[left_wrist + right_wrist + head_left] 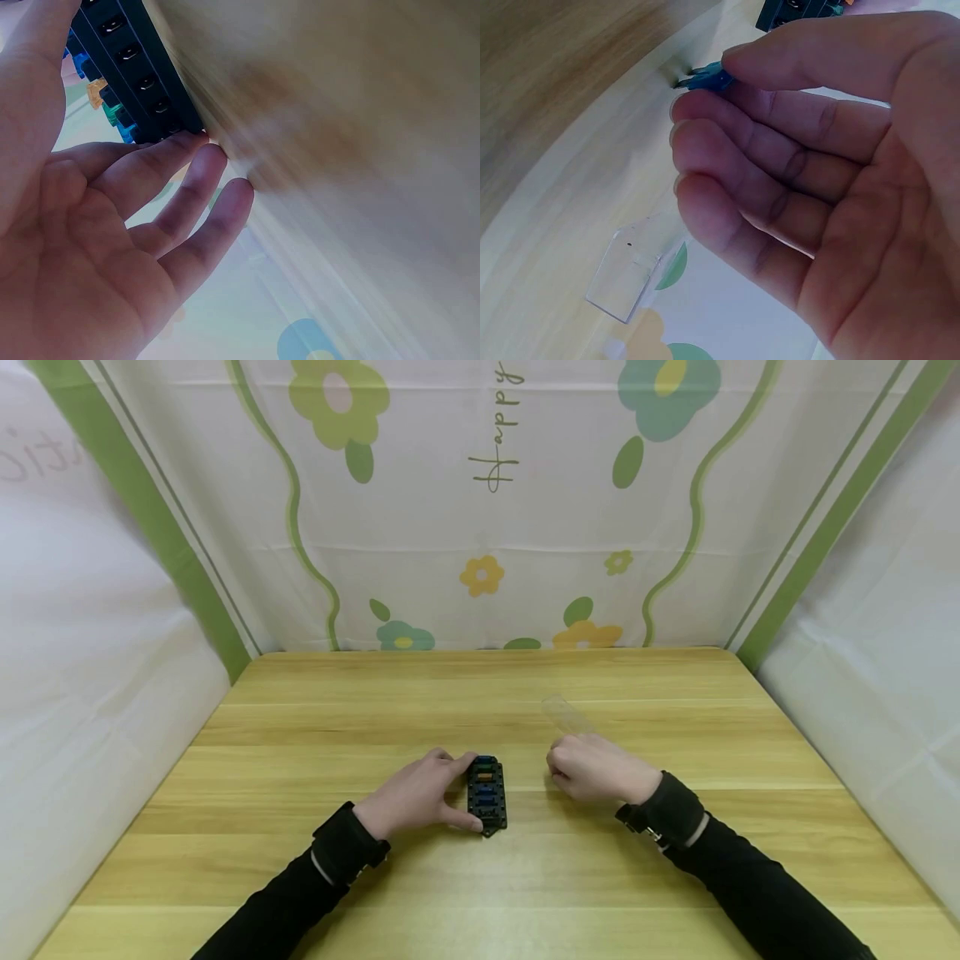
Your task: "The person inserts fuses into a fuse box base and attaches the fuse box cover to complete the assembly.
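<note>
A black fuse box [501, 802] with a row of coloured blade fuses [486, 791], several blue and one orange, lies on the wooden table. My left hand [420, 789] holds it from the left, thumb at the near end and index finger at the far end. In the left wrist view the side of the fuse box [124, 52] shows its metal-lined slots, and the other fingertips touch the table. To the right, my right hand [600, 768] pinches a small blue blade fuse [711, 77] between thumb and index finger, its prongs pointing out beyond the fingertips.
A clear plastic cover [567, 716] lies on the table [337, 718] just beyond my right hand. White cloth with printed flowers [483, 577] hangs behind the table's far edge, and white cloth walls [97, 652] stand at both sides.
</note>
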A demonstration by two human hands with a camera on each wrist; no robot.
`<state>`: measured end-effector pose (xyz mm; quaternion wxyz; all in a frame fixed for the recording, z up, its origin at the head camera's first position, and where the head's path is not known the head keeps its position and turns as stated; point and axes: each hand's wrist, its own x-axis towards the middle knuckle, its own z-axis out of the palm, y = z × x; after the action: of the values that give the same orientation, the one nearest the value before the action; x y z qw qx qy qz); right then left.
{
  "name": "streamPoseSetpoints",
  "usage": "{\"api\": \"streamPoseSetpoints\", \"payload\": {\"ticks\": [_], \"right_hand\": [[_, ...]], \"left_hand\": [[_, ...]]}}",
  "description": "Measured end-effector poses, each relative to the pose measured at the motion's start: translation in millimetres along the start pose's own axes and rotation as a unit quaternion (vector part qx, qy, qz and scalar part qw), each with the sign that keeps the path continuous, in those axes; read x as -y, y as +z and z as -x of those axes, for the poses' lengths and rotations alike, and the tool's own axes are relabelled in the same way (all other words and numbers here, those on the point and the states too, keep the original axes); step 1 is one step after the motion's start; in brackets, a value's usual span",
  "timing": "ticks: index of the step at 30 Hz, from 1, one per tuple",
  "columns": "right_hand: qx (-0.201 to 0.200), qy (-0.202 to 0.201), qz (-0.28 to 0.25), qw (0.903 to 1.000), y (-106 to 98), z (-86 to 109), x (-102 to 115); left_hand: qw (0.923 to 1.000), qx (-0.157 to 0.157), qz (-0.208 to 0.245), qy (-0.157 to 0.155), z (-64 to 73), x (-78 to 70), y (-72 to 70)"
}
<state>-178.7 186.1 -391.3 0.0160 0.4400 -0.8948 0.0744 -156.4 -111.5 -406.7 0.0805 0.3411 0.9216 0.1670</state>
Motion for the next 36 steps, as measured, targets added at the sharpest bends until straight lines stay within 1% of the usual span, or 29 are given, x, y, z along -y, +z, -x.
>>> {"api": "streamPoseSetpoints", "payload": {"ticks": [12,17,27,31,36], "right_hand": [[-0.007,-0.010,0.010,0.9999,0.2,-0.6,-1.3],[-0.009,-0.011,0.011,0.9998,0.7,-0.5,-1.9],[-0.012,-0.011,0.006,0.9998,2.4,-0.3,-1.7],[-0.016,-0.003,0.014,0.9998,1.7,-1.9,-1.2],[-0.035,-0.004,0.025,0.9991,-0.1,-3.5,-1.0]], "left_hand": [[1.0000,0.003,0.007,-0.003,0.7,0.1,-0.8],[1.0000,0.002,0.005,-0.002,0.6,-0.1,-0.7],[0.9999,0.005,0.000,-0.010,1.0,-3.2,-1.2],[1.0000,0.003,-0.004,-0.007,0.6,-2.6,-1.2],[1.0000,-0.001,-0.004,-0.005,0.3,-1.8,-0.8]]}}
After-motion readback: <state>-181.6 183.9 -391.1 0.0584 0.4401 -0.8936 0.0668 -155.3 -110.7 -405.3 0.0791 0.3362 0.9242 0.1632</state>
